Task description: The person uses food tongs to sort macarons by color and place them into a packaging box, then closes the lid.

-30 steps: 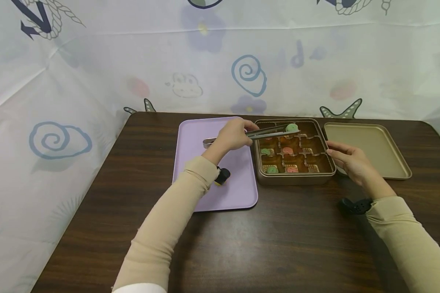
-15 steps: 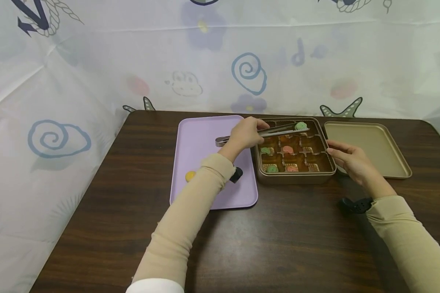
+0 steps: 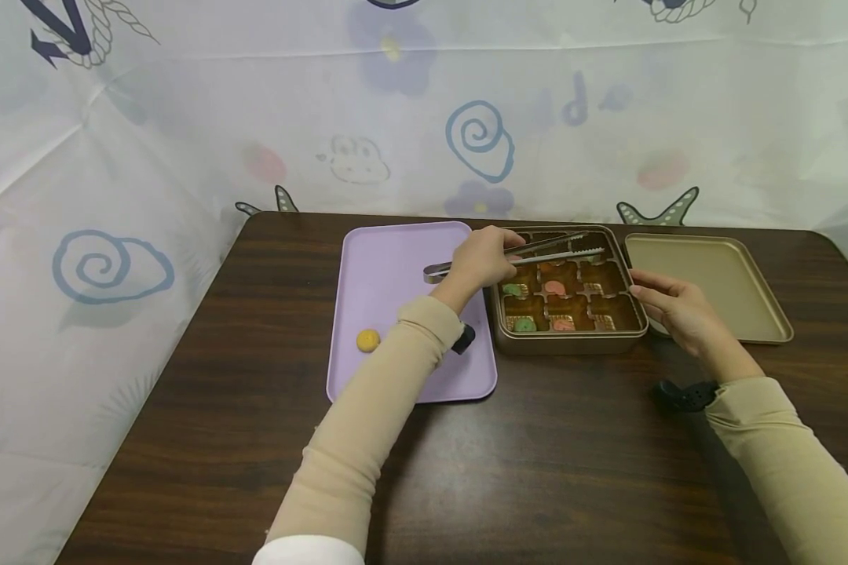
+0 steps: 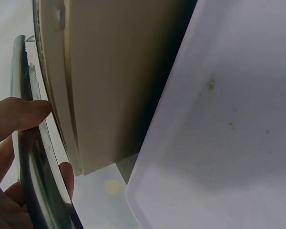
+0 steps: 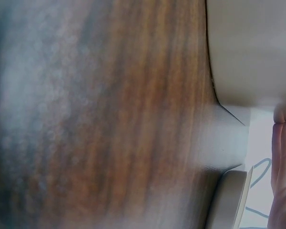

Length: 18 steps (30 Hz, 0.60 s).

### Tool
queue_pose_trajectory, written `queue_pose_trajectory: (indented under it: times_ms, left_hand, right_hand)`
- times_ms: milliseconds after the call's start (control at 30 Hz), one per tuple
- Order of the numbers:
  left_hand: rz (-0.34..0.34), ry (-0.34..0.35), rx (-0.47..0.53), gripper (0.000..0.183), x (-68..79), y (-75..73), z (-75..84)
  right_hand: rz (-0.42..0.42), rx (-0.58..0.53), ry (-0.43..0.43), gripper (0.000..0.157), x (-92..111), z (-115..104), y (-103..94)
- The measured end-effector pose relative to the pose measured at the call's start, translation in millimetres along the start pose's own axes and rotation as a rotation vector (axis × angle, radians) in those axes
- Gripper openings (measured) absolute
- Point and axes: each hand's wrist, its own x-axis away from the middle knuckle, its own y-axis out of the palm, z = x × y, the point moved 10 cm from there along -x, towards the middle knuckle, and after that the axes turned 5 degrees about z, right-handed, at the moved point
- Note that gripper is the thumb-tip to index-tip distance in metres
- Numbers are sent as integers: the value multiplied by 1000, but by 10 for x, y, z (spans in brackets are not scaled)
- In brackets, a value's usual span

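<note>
Left of centre in the head view, a yellow cookie (image 3: 368, 340) lies on your lilac tray (image 3: 378, 263) (only your left wrist view reveals crumbs (image 4: 211, 85) there). Right of centre, your right hand (image 3: 678, 310) rests extended fingers against the tin (image 3: 572, 344); farther back, your left hand (image 3: 482, 257) grips spread tongs (image 3: 565, 255) above it.

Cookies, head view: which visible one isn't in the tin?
The yellow cookie, on the purple tray. Colour and place set it apart: the others in sight, such as green and pink, lie in the tin.
</note>
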Motion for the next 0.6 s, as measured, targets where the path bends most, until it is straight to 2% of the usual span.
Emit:
queue_pose_trajectory:
  times_ms: [100, 233, 300, 467, 600]
  left_hand:
    - [-3, 3, 4, 52, 11, -5, -2]
    - [1, 4, 31, 54, 48, -54, -28]
    - [11, 9, 36, 56, 68, -105, -43]
    - [20, 28, 37, 58, 123, -249, -99]
    - [11, 44, 47, 60, 180, -369, -188]
  right_hand:
    - [6, 8, 6, 54, 6, 5, -5]
    - [7, -4, 6, 54, 12, 8, -10]
    - [3, 0, 2, 55, 15, 7, -11]
    - [3, 34, 0, 69, 14, 16, -18]
    - [3, 37, 1, 70, 11, 35, -20]
